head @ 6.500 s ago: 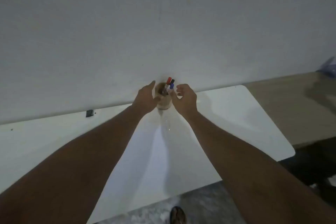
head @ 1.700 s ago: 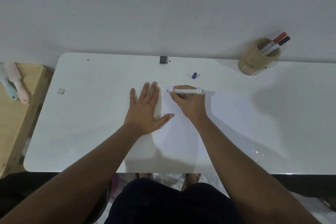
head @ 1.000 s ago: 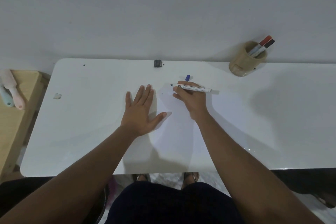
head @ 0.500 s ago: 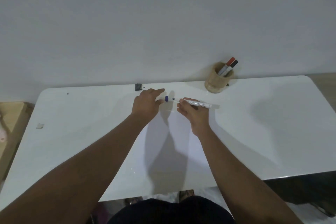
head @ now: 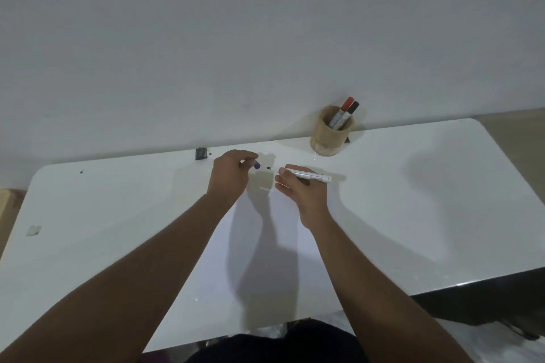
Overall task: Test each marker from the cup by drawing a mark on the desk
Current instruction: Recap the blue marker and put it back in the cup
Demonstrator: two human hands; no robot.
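My right hand [head: 300, 190] holds an uncapped white marker [head: 309, 175] level above the white desk [head: 413, 215], its dark tip pointing left. My left hand [head: 230, 174] pinches the small blue cap [head: 257, 166] just left of that tip, a short gap between them. A tan round cup [head: 330, 135] stands at the desk's back edge by the wall, with a red-capped marker [head: 344, 107] and a black-capped marker [head: 351, 110] sticking out of it.
A small black clip [head: 201, 153] sits on the desk's back edge, left of my hands. A small pale scrap [head: 33, 230] lies near the left end. A grey wall rises right behind the desk. A wooden surface [head: 519, 138] lies beyond the right end.
After the mark was drawn, my left hand left the desk and picked up the blue cap. It now holds the cap next to the marker's tip. The view tilted up.
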